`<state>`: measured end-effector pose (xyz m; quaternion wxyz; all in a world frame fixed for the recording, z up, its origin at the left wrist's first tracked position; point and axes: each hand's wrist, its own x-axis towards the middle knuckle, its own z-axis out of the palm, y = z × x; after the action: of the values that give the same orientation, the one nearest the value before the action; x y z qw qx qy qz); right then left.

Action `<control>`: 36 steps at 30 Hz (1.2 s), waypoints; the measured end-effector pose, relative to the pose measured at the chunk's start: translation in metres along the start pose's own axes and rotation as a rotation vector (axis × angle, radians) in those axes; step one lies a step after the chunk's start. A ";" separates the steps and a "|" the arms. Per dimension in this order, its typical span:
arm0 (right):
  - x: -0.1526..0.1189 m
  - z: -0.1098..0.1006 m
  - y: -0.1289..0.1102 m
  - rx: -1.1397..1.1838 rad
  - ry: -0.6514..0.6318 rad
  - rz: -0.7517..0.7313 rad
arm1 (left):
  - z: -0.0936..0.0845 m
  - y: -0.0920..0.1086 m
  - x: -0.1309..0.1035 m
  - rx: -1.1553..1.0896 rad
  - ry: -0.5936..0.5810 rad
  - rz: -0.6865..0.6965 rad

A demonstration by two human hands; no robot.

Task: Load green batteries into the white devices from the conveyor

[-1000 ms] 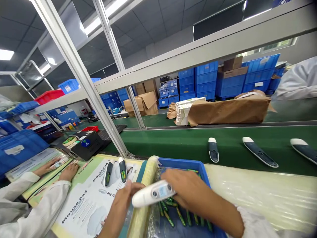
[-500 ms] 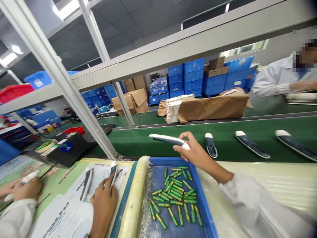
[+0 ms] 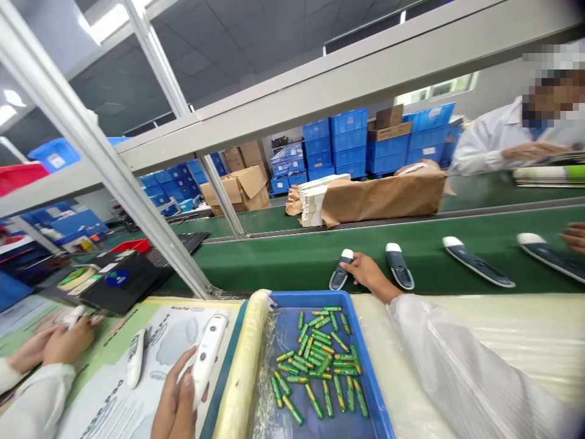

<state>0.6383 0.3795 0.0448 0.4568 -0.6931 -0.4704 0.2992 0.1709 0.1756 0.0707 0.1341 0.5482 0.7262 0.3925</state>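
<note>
My left hand (image 3: 176, 396) is closed around a handheld device (image 3: 209, 356), long, slim and curved, its white side with dark round buttons turned up. It is held above the printed sheet. My right hand (image 3: 369, 272) grips by its edge a second device (image 3: 339, 272), which has a white tip and a dark blue-grey back and touches the green belt. Just right of it, a similar device (image 3: 400, 266) lies on the belt. Below my right forearm stands a blue tray (image 3: 381, 390) with many green-and-gold batteries (image 3: 320, 350). Another white device (image 3: 136, 358) rests on the sheet at left.
Two more devices (image 3: 478, 262) (image 3: 548, 256) lie along the green belt (image 3: 274, 262). A co-worker's hands (image 3: 66, 341) hold a white device at far left. Another person's hand (image 3: 574, 236) shows at the right edge. A metal post (image 3: 137, 183) slants at left.
My right hand has lowered its device from the air onto the belt. My left hand has lifted its device, now button side up. A person's hand has appeared at the right edge.
</note>
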 end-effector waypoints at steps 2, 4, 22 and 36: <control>0.007 -0.004 0.004 -0.075 -0.033 -0.010 | -0.005 0.023 -0.009 -0.130 -0.088 0.000; 0.013 -0.012 0.004 -0.137 -0.037 -0.036 | -0.006 0.045 -0.014 -0.244 -0.207 -0.027; -0.191 0.023 -0.113 -0.169 -0.546 -0.744 | -0.042 0.011 0.045 0.426 0.079 0.079; -0.117 -0.006 -0.107 0.309 -0.427 -0.266 | -0.076 -0.115 0.088 0.708 0.298 -0.187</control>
<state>0.5589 0.2841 0.1433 0.4830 -0.4690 -0.5914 0.4437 0.0119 0.2127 0.0582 -0.1347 0.4290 0.8750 0.1791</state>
